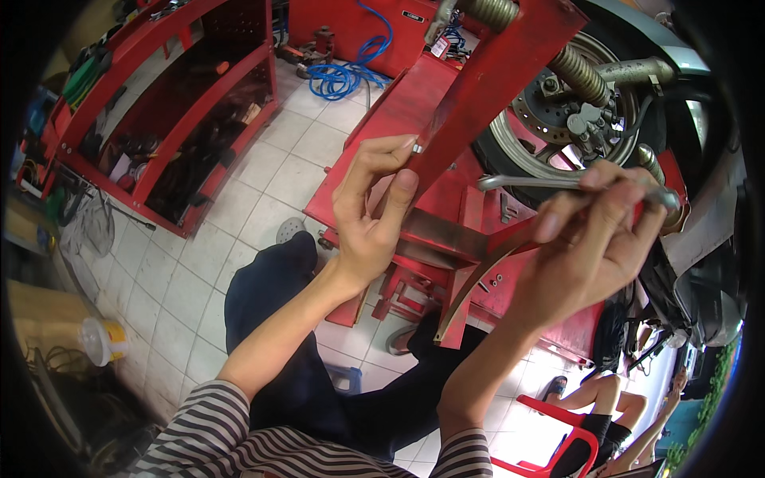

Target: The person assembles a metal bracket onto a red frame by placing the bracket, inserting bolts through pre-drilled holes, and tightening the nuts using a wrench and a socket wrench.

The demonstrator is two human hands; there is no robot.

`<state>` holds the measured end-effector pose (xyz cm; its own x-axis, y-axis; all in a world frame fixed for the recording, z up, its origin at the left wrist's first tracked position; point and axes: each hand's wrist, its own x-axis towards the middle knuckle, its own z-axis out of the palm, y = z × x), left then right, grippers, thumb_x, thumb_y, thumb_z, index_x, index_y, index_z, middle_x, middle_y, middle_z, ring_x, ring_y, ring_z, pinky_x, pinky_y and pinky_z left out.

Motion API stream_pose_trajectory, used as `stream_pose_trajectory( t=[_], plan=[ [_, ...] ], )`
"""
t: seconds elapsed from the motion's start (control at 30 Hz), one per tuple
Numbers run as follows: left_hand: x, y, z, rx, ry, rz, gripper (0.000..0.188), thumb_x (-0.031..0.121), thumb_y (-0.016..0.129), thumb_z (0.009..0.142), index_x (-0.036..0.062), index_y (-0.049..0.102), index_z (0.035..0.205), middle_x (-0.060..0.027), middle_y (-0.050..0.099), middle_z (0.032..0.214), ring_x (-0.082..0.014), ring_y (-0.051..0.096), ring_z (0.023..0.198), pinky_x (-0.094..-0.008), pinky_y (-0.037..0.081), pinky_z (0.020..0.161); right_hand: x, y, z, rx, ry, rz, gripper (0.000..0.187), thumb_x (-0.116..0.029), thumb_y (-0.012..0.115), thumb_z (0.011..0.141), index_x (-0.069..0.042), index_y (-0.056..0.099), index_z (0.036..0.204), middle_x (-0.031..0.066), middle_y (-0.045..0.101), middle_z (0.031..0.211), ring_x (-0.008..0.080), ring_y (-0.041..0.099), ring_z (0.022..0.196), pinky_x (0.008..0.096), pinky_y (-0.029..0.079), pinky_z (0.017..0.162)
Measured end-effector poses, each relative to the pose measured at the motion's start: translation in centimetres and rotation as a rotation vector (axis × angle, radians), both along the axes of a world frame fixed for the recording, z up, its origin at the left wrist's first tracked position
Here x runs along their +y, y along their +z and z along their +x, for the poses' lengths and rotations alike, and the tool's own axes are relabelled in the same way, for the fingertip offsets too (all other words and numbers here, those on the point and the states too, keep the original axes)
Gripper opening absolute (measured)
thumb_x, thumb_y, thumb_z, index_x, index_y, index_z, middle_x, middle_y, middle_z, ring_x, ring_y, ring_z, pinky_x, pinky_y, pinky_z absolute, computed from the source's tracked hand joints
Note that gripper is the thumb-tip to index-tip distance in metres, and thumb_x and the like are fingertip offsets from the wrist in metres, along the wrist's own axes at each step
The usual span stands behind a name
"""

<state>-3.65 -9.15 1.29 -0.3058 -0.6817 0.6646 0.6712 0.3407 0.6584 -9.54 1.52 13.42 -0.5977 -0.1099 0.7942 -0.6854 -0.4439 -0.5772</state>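
Note:
My left hand (pixel 370 211) is curled at the edge of a slanting red metal beam (pixel 470 99). Its index fingertip touches a small silver bolt (pixel 417 149) at the beam's side, with the thumb just below; the other fingers are folded and partly hidden. My right hand (pixel 594 247) grips a silver wrench (pixel 530 182) by its shank. One jaw end of the wrench points left toward the beam, and its rounded end (pixel 663 199) shows past my fingers on the right. Beyond that hand is a motorcycle wheel (pixel 510 147) with a brake disc and a coiled spring.
A red lift platform (pixel 398 119) lies under the beam. A red tool cart (pixel 267 76) stands at left, a coiled blue hose (pixel 343 80) at the back. Lower right, another person's legs (pixel 606 394) show by a red chair (pixel 586 438). A bucket (pixel 103 341) is at left.

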Motion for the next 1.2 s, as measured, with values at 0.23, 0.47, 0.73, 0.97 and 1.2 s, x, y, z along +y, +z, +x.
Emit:
stream_pose_trajectory(
  t=[0.23,0.47,0.73,0.97,1.2],
  plan=[
    [-0.2,0.1,-0.1,0.003,0.056,-0.059,0.020,0.011,0.058,0.097,-0.0050,0.057,0.108,-0.0143,0.058,0.117,-0.0161,0.058,0.102,-0.0293,0.048,0.088,2.3,-4.9,0.9,0.254,-0.188,0.189,0.037,-0.027,0.031,0.105,0.001,0.042,0.084,0.0167,0.055,0.078,0.0199,0.056,0.049,0.0245,0.044,0.043],
    [0.1,0.2,-0.1,0.016,0.029,-0.017,0.020,0.011,0.058,0.097,-0.0050,0.055,0.109,-0.0148,0.058,0.118,-0.0161,0.058,0.102,-0.0286,0.048,0.087,1.3,-11.6,1.1,0.587,-0.043,0.169,0.018,-0.015,0.046,0.096,0.000,0.045,0.087,0.0147,0.055,0.088,0.0281,0.065,0.065,0.0340,0.056,0.056],
    [0.1,-0.3,-0.4,0.034,0.029,-0.037,0.021,0.012,0.057,0.098,-0.0044,0.054,0.112,-0.0147,0.057,0.119,-0.0148,0.056,0.103,-0.0266,0.046,0.087,0.5,-13.3,1.4,0.564,-0.048,0.160,0.034,0.000,0.069,0.062,-0.003,0.053,0.092,0.0148,0.061,0.099,0.0334,0.067,0.086,0.0384,0.056,0.064],
    [0.0,-0.3,-0.4,0.027,0.018,-0.041,0.021,0.011,0.056,0.098,-0.0041,0.054,0.112,-0.0148,0.057,0.120,-0.0152,0.056,0.103,-0.0272,0.045,0.088,0.4,-13.8,1.6,0.582,-0.062,0.154,0.028,-0.004,0.069,0.065,-0.005,0.054,0.089,0.0120,0.063,0.097,0.0310,0.066,0.082,0.0376,0.054,0.064],
    [0.1,-0.3,-0.4,0.039,0.004,-0.030,0.021,0.010,0.055,0.098,-0.0037,0.054,0.114,-0.0152,0.057,0.121,-0.0162,0.056,0.105,-0.0279,0.046,0.089,0.5,-13.4,1.4,0.628,-0.055,0.283,0.006,-0.005,0.051,0.089,-0.002,0.049,0.084,0.0135,0.053,0.095,0.0280,0.063,0.076,0.0355,0.053,0.065]
  ],
)
